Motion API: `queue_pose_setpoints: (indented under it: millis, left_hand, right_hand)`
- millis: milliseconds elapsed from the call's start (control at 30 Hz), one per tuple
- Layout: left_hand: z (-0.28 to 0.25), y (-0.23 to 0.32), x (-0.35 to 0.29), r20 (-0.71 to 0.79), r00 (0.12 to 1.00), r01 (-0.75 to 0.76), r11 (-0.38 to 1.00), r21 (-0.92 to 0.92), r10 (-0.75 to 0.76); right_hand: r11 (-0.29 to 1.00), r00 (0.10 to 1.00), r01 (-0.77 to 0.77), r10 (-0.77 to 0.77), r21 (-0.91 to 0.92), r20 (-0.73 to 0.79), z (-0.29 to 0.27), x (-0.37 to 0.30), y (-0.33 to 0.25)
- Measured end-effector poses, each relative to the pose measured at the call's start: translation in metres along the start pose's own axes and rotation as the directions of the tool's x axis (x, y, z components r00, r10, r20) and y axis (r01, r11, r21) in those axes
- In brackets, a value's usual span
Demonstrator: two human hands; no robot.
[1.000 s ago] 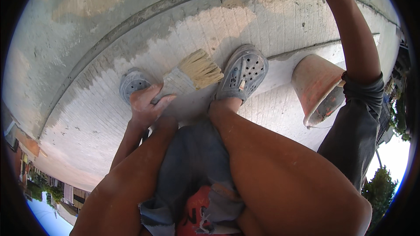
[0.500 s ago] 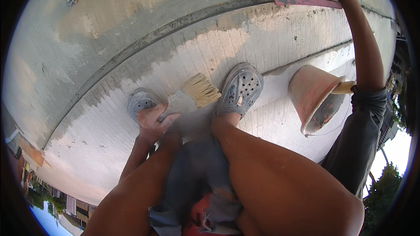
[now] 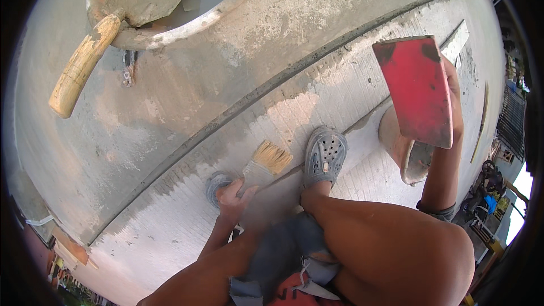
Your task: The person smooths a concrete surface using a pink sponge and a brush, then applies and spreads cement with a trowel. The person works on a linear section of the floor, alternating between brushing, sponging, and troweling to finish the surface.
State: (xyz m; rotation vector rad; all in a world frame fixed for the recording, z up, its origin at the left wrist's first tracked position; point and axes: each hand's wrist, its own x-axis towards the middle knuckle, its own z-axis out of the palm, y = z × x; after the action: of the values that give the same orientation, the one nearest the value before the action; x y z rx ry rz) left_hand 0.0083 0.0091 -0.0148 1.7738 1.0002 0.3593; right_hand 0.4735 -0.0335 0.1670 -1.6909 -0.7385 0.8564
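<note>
My left hand is closed around a wide brush with pale bristles, held low beside my left shoe. In my right hand is a red plastering float, raised with its flat, dirt-smudged face toward me. The float hides most of that hand's fingers. Beneath both hands lies a pale concrete surface with fine grooves. A dark cement edge runs across it, and the far side is smoother and greyer.
A basin with grey water stands at the upper left. A trowel rests over its rim, wooden handle outward. Partly behind the float sits a tilted bucket. My grey clogs stand on the concrete. A flat strip lies at the right.
My right hand has drawn back from the far cement edge and lifted the float, turning its face up. The view has shifted, bringing in the basin and trowel. The left hand keeps the brush.
</note>
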Motion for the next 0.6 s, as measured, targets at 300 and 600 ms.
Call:
queue_pose_setpoints:
  millis: [300, 600]
  left_hand:
    - [-0.009, -0.004, -0.008, -0.045, 0.994, 0.1, 0.995, 0.01, -0.099]
    - [-0.006, -0.008, -0.01, -0.103, 0.994, 0.027, 0.999, 0.046, -0.022]
  right_hand:
    - [0.618, 0.801, -0.451, 0.598, 0.644, -0.014, 0.148, -0.042, 0.12]
    - [0.628, 0.832, -0.401, 0.554, 0.666, -0.021, 0.148, 0.002, 0.147]
